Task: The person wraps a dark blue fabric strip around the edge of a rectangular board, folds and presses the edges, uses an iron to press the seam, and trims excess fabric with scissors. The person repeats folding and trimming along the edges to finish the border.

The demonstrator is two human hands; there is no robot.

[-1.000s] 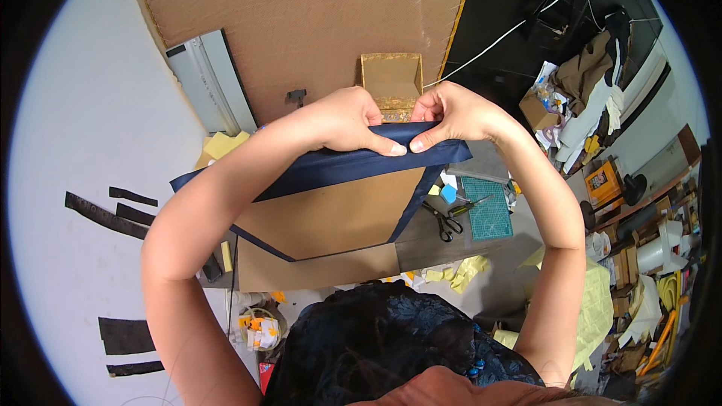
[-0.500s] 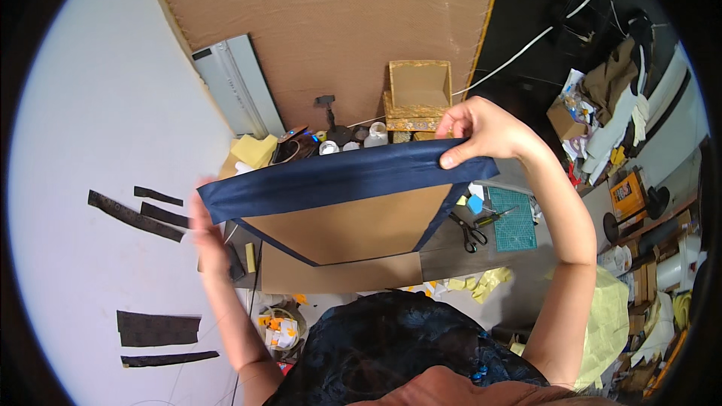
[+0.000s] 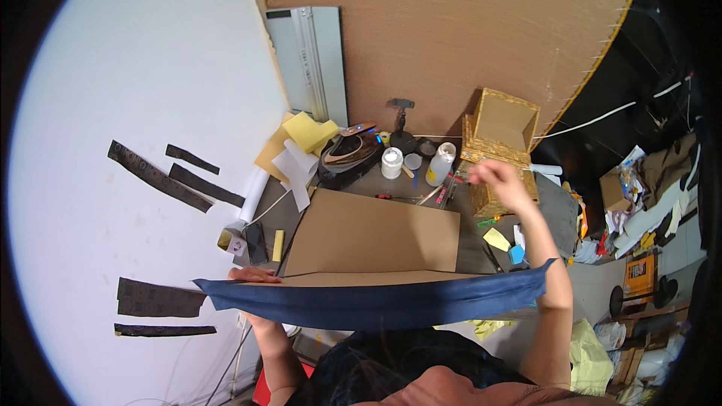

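Note:
A cardboard panel (image 3: 353, 279) edged with dark blue fabric (image 3: 376, 304) is tipped close to my body, its blue strip running left to right across the front. My left hand (image 3: 257, 277) grips it near its left end, fingers over the far side. My right hand (image 3: 500, 182) is off the panel, raised over the table by the gold patterned boxes, its fingers bent and slightly apart with nothing visible in them. Beyond the panel a flat brown board (image 3: 368, 233) lies on the table. Thin tools (image 3: 444, 192) lie just left of my right hand.
A black iron (image 3: 350, 154), a white jar (image 3: 391, 163) and a glue bottle (image 3: 441, 164) stand at the back. An open gold box (image 3: 506, 128) stands back right. A paper trimmer (image 3: 308, 64) leans behind. Dark strips (image 3: 159, 297) hang on the left wall.
The panel has come down toward my body and tilted, so its blue edge faces me. My right hand has let go of it and moved out over the table. My left hand still holds it.

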